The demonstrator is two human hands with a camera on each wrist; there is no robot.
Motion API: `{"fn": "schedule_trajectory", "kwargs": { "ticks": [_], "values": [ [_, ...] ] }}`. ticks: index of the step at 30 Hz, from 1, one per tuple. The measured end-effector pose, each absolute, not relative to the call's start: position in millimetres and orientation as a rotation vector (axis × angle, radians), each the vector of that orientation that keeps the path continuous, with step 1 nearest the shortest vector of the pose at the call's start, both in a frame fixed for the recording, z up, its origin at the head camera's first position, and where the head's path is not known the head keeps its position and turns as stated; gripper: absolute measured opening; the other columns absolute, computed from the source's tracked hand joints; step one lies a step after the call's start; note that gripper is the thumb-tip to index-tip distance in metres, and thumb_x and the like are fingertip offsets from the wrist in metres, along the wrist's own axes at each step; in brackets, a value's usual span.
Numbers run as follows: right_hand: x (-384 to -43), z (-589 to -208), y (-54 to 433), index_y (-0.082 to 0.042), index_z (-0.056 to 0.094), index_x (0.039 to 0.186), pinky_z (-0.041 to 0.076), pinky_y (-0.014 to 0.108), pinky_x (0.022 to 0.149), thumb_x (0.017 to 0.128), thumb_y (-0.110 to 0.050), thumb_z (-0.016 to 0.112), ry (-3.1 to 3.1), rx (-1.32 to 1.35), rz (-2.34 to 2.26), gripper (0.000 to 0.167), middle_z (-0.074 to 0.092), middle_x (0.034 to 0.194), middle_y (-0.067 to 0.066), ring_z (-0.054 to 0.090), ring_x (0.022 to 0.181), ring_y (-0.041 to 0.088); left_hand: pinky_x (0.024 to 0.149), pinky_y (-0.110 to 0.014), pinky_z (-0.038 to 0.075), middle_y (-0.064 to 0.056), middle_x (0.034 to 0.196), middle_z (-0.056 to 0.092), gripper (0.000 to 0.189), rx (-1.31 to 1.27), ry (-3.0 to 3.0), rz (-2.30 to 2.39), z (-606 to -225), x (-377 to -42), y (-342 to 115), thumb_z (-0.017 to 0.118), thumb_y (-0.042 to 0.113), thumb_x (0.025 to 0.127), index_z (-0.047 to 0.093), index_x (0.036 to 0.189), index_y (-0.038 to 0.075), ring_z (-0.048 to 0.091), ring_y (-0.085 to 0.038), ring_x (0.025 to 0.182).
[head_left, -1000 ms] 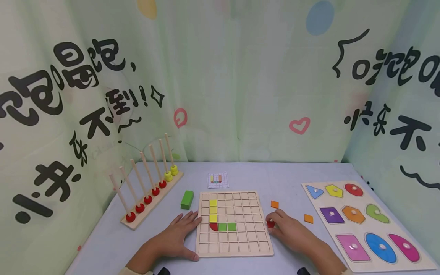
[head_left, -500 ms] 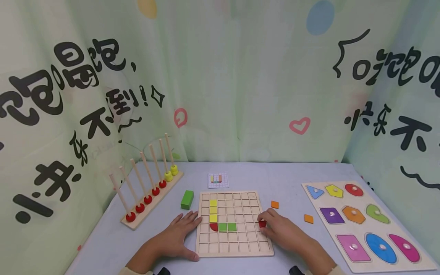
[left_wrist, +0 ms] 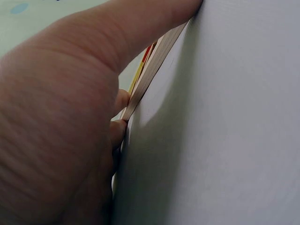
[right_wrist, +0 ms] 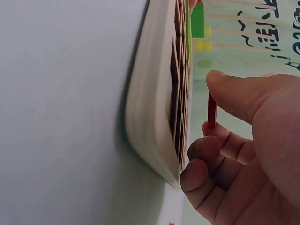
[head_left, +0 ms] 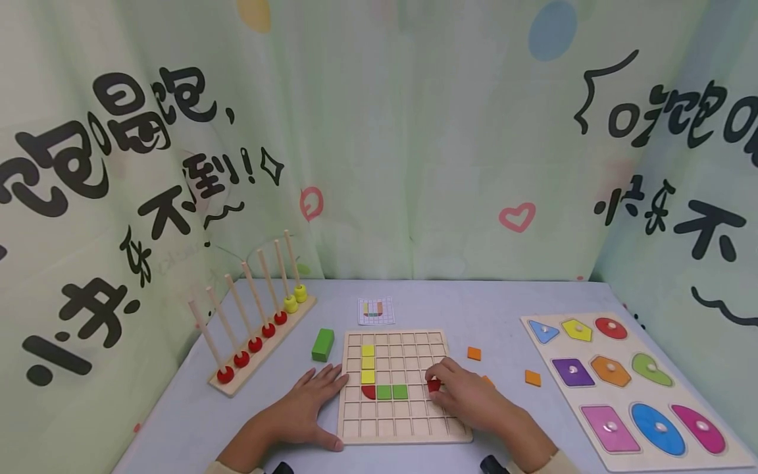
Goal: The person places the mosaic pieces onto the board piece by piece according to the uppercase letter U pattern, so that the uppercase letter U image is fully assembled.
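A wooden grid board lies on the table in front of me. My left hand rests along its left edge, fingers spread, thumb at the near corner. Several yellow tiles form a column on the grid, above a red round-cornered tile and two green tiles in a row. My right hand pinches a small red tile over the right part of the board. In the right wrist view this thin red tile stands between thumb and fingertip, apart from the board.
Orange tiles lie right of the board, one partly behind the right hand. A green block and a peg rack with beads stand left. A pattern card lies behind the board, a knobbed shape puzzle at right.
My right hand has moved left with the red tile, from beside the board's right edge to over the grid. An orange tile shows behind it now. The left hand has stayed put.
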State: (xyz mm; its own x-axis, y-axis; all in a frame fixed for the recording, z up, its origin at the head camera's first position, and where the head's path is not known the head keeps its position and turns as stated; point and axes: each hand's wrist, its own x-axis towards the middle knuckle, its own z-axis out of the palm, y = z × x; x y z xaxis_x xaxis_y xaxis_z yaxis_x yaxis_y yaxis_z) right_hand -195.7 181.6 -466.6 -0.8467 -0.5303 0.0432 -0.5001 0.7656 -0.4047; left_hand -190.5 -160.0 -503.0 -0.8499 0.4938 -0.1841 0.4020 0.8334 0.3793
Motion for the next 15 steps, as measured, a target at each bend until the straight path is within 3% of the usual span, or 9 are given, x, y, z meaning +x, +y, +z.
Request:
{"fn": "schedule_trajectory", "kwargs": {
  "ticks": [15],
  "values": [
    [-201,-471,163,-0.021,0.059,0.116,0.048,0.027,0.068,0.095,-0.03,0.065,2.863,-0.807,-0.589,0.024,0.048,0.102,-0.011,0.049,0.075,0.007,0.115,-0.054,0.004,0.002,0.16,0.02,0.119,0.702,2.742,0.494,-505,-191,-161,0.064,0.085,0.057,0.031,0.154,0.024,0.008,-0.021,0.148]
  ]
}}
